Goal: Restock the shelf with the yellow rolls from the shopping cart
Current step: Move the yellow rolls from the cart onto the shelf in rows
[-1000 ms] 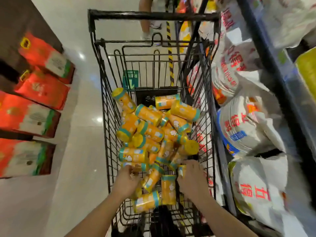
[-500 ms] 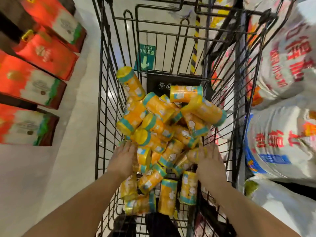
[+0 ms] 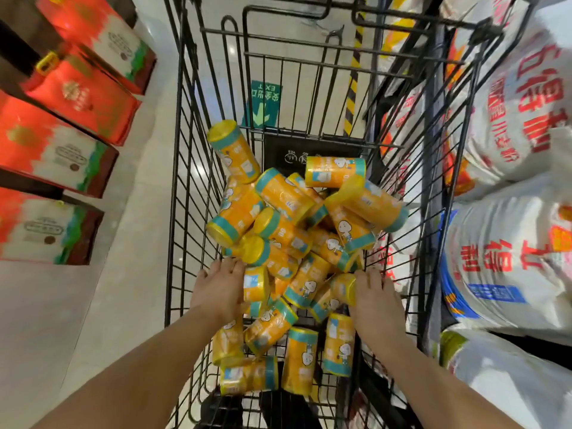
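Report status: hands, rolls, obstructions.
Left hand, right hand open, flanking the pile. Yellow rolls heaped in shopping cart, none lifted. Nothing over them.

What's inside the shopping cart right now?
A loose pile of yellow rolls lies in the shopping cart, with the left hand and right hand resting on its near edge. Whatever lies beneath the pile is covered.

The one head-worn camera looks forward and steeply down from above the person's forearms into the cart (image 3: 182, 181). It sits near enough that the left hand (image 3: 218, 289) and right hand (image 3: 376, 301) lie in the lower middle of the view. Its wide angle splays the cart's wires outward and takes in red boxes (image 3: 77, 97) at the left edge and white sacks (image 3: 510, 258) at the right, both blurred.
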The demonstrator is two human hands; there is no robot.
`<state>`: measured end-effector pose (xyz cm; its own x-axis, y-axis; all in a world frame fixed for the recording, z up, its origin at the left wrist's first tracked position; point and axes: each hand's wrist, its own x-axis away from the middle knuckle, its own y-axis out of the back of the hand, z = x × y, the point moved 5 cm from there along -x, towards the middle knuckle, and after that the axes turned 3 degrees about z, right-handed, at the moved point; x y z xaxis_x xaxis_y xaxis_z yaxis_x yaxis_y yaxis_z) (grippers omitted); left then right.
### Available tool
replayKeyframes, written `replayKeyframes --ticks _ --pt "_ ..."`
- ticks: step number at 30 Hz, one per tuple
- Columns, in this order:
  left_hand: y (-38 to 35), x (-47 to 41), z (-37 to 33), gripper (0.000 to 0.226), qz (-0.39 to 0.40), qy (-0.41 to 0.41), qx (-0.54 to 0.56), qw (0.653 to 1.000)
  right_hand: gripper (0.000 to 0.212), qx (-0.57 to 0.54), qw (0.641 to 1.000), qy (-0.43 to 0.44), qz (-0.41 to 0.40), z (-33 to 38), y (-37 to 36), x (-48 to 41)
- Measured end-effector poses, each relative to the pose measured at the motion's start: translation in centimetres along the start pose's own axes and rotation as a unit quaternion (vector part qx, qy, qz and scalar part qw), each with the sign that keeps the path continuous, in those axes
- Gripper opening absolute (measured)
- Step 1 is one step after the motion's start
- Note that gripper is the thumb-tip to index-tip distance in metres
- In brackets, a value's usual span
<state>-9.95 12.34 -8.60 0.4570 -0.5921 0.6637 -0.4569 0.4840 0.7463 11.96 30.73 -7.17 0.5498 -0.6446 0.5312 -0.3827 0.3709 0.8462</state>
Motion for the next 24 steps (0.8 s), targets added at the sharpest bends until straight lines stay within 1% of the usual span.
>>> replayKeyframes --ticks 1,3,5,6,7,9,11,14,17,19,20,21,22,23,24 --pt "0.1 0.6 0.0 0.084 0.001 0.002 0.016 1.0 0.065 -0.034 0.999 0.005 0.005 0.1 0.3 0.4" --pt "0.5 1.7 0.0 0.087 -0.004 0.004 0.068 0.998 0.071 -0.15 0.989 0.009 0.019 0.2 1.0 1.1" --pt "1.0 3.1 -0.1 0.089 0.003 0.014 0.165 0.986 0.075 -0.27 0.963 0.009 0.009 0.0 2.3 2.2" --pt "1.2 3.9 -0.2 0.088 0.007 0.018 0.227 0.974 0.077 -0.323 0.947 -0.002 0.002 -0.1 3.0 3.0" --pt "1.3 4.5 -0.3 0.084 0.004 0.017 0.286 0.958 0.078 -0.366 0.931 -0.017 -0.003 -0.3 3.6 3.8" --pt "1.5 5.5 -0.4 0.072 -0.013 0.014 0.367 0.93 0.078 -0.426 0.903 -0.045 -0.018 -0.6 4.6 5.4" --pt "2.2 6.6 -0.4 0.064 -0.024 0.013 0.416 0.909 0.08 -0.485 0.871 -0.059 -0.048 -0.7 5.7 7.5" --pt "4.8 9.1 -0.8 0.051 -0.048 -0.01 0.471 0.881 0.083 -0.569 0.811 -0.084 -0.102 -0.7 7.6 10.7" --pt "7.8 11.6 -1.0 0.039 -0.06 -0.048 0.501 0.862 0.081 -0.666 0.723 -0.066 -0.172 0.0 10.2 14.1" --pt "9.8 13.7 -1.2 0.035 -0.06 -0.082 0.523 0.846 0.078 -0.699 0.677 -0.061 -0.222 0.5 11.9 16.6" --pt "10.7 14.7 -1.1 0.035 -0.06 -0.094 0.533 0.838 0.077 -0.72 0.647 -0.059 -0.246 0.7 12.6 17.9" --pt "11.5 15.7 -1.1 0.036 -0.058 -0.104 0.546 0.829 0.075 -0.753 0.602 -0.049 -0.261 1.0 13.3 19.0" --pt "12.4 16.7 -1.2 0.038 -0.052 -0.117 0.563 0.816 0.074 -0.793 0.546 -0.033 -0.267 1.4 13.9 20.1" --pt "13.3 17.8 -1.3 0.041 -0.041 -0.13 0.582 0.802 0.068 -0.829 0.491 -0.012 -0.266 1.8 14.4 21.2" --pt "14.2 18.9 -1.5 0.044 -0.03 -0.144 0.6 0.786 0.051 -0.855 0.444 -0.002 -0.268 2.4 15.0 22.4"
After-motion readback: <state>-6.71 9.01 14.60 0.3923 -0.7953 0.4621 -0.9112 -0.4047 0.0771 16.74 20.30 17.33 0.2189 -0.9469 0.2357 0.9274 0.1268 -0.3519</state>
